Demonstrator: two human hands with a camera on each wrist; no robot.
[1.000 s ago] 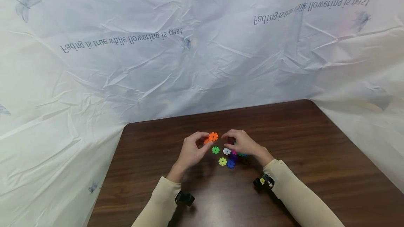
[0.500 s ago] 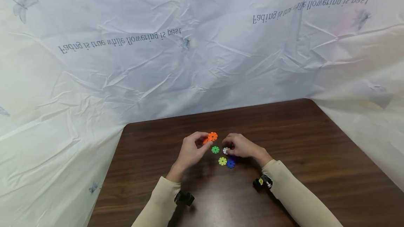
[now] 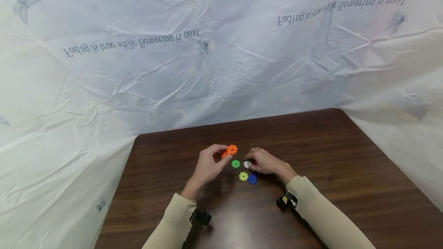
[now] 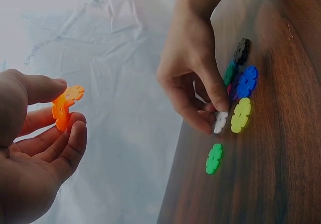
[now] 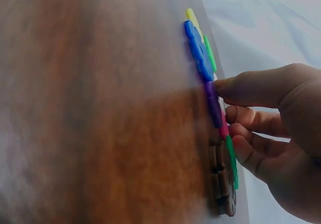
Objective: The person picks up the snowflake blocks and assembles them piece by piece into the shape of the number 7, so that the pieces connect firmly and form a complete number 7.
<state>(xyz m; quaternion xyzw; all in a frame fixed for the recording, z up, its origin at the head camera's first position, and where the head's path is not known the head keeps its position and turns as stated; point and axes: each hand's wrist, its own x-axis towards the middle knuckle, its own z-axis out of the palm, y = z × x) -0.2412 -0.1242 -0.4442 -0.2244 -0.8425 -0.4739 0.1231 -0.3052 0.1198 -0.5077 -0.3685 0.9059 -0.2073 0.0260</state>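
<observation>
My left hand [image 3: 207, 164] pinches two joined orange notched discs [image 3: 232, 149] between thumb and fingers, above the table. In the left wrist view the orange discs [image 4: 61, 112] sit at an angle to each other. My right hand [image 3: 264, 161] is low at the table, its thumb and fingertips pinching a white notched disc [image 3: 247, 164]. Beside that hand lie a green disc [image 3: 235, 163], a yellow disc [image 3: 243, 176] and a blue disc [image 3: 252, 179]. The right wrist view shows a purple disc [image 5: 213, 103] and a pink disc [image 5: 224, 128] by the fingers.
A darker green disc [image 5: 232, 161] and a brown disc [image 5: 220, 179] lie near the right palm, hidden in the head view. The brown wooden table [image 3: 294, 137] meets a wrinkled white printed sheet [image 3: 221, 68] at its back and sides.
My right hand has come down and slightly toward me, its fingers closing at the white disc. The left hand has hardly moved, still holding the orange discs.
</observation>
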